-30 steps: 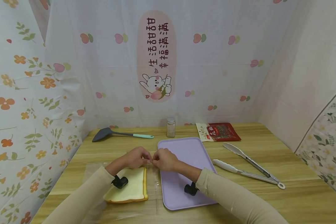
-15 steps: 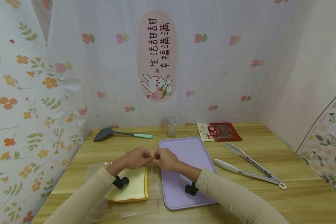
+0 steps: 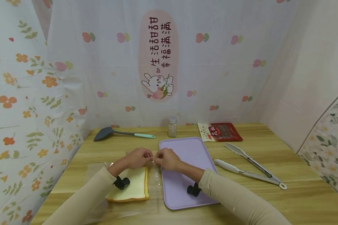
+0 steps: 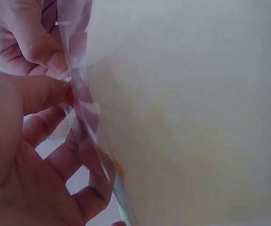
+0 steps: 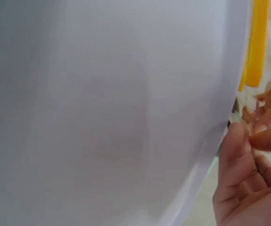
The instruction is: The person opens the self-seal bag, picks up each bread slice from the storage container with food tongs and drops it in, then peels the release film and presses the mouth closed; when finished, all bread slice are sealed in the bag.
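1. Although both hands meet at nearly the same spot as a second earlier, the gap between their fingertips has widened slightly, and a scrap of film now shows there.

2. Left hand (image 3: pixel 138 158): thumb and fingers pinched together on the edge of the clear plastic (image 3: pixel 153 191), other fingers bent beneath it, as the left wrist view confirms.

3. Right hand (image 3: pixel 167 160): thumb and forefinger closed together on the same edge, just beside the left fingertips, above the left rim of the lilac tray (image 3: pixel 186 150).

4. The clear plastic lies on the table (image 3: pixel 101 151), left of the tray. The bread slice (image 3: pixel 136 184) lies flat within its outline, partly under the left forearm; whether inside the film or on top cannot be determined.

5. No shift found in the bread slice, tray, spatula (image 3: pixel 124 134), jar (image 3: pixel 172 128), red packet (image 3: pixel 222 132) or tongs (image 3: pixel 254 163), beyond slight camera sway.

6. Assessment: the change appears confined to the plastic's edge. The work in hand is probably fine finger work there, with the bread slice itself not handled.
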{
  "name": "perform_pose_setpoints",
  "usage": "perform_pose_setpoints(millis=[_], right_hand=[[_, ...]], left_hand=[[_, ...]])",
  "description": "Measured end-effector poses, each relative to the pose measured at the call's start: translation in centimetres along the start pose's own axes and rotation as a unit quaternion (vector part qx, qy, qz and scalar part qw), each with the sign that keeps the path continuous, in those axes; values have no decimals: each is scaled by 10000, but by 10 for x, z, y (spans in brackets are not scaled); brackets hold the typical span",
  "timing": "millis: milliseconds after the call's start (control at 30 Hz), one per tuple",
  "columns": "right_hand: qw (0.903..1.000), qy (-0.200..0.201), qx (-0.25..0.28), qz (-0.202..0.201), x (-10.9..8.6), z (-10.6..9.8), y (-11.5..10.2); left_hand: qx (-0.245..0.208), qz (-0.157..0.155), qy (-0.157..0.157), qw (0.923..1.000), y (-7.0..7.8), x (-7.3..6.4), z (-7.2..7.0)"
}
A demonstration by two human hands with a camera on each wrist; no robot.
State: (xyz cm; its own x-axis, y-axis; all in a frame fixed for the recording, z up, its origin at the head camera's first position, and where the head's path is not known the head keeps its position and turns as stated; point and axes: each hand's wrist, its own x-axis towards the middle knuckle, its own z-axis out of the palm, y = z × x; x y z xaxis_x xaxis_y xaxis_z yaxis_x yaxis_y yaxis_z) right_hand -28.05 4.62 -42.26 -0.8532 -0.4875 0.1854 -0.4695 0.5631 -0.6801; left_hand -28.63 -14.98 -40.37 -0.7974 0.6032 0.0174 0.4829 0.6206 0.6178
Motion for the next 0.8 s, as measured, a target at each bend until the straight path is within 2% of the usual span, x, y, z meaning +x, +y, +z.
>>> perform_pose_setpoints(millis=[133, 333, 433, 567, 700, 800], right_hand=[[9998, 121, -80, -155, -2, 1, 1], [9989, 90, 449, -114, -6, -2, -1], [9987, 63, 496, -141, -9, -4, 0], [9985, -26, 24, -552, -12, -6, 0], [9912, -297, -682, -1096, -17, -8, -5], [9868, -455, -993, -1199, -22, -9, -9]], left_hand=[[-2, -54, 48, 10000, -1, -1, 0], [553, -156, 225, 9981, -9, -3, -1], [418, -137, 321, 9985, -13, -4, -1], [302, -205, 389, 9986, -15, -1, -1], [387, -209, 438, 9981, -18, 1, -2], [379, -167, 489, 9979, -20, 1, -2]])
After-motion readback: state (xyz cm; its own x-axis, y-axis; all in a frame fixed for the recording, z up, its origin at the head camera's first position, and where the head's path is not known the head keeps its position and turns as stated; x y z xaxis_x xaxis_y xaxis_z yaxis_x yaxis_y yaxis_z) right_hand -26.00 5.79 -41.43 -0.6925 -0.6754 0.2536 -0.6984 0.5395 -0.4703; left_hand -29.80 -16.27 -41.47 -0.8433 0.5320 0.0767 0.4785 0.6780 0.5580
